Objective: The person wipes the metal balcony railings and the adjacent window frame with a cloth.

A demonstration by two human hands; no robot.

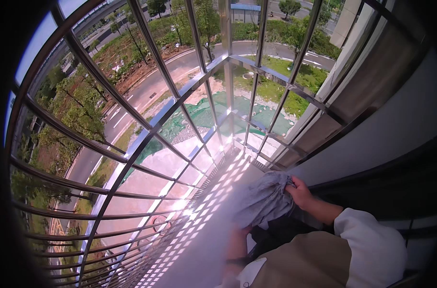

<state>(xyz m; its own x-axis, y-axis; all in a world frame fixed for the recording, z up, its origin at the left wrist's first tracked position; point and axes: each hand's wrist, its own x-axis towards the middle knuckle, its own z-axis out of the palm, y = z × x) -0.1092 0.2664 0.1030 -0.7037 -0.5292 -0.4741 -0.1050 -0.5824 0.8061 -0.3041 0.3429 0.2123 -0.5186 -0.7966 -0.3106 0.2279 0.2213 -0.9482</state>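
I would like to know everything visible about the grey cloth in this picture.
The grey cloth looks soft, mottled and crumpled into loose folds. It is bunched before the person's body, right of centre, its left side hazy with glare. The right hand grips its upper right edge; the left hand is at its lower left, that grip unclear.

A pale, smooth-looking ledge [210, 242] is carrying the scene, running from the lower edge of the view up to a narrowing corner. Rows of bright, slanting squares [182, 242] are patterning its outer side, while its inner strip is showing plain pale grey. Narrow slots are lining its outer margin, with glare whitening part of it. A grey cloth [265, 199] is covering part of the surface from view; whether it is touching cannot be told.
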